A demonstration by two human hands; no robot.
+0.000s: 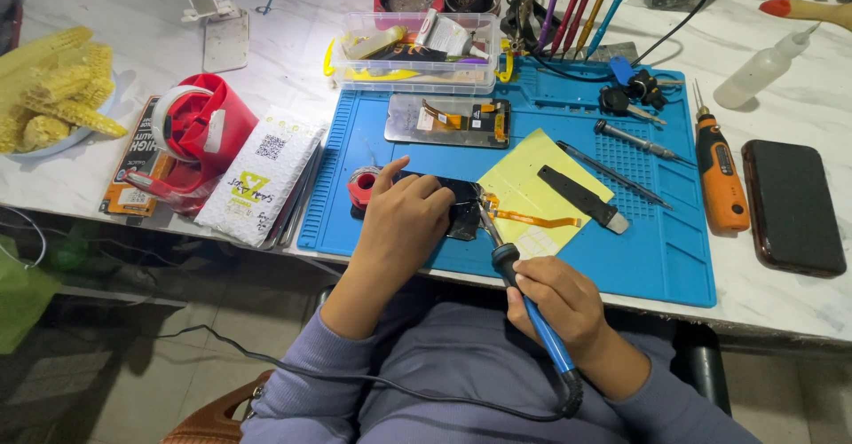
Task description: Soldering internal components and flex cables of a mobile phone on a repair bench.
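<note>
With the left hand (404, 222) pressed flat on the dark opened phone (453, 200) on the blue silicone mat (674, 258), the right hand (559, 306) gripped a blue-handled soldering iron (524, 293), tip at the orange flex cable (532, 220); soldering looked underway, reassembly undone.

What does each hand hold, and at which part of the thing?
The right hand holds a blue soldering iron by its handle, tip toward the phone. The left hand presses down flat on the dark phone, covering its left part.
</note>
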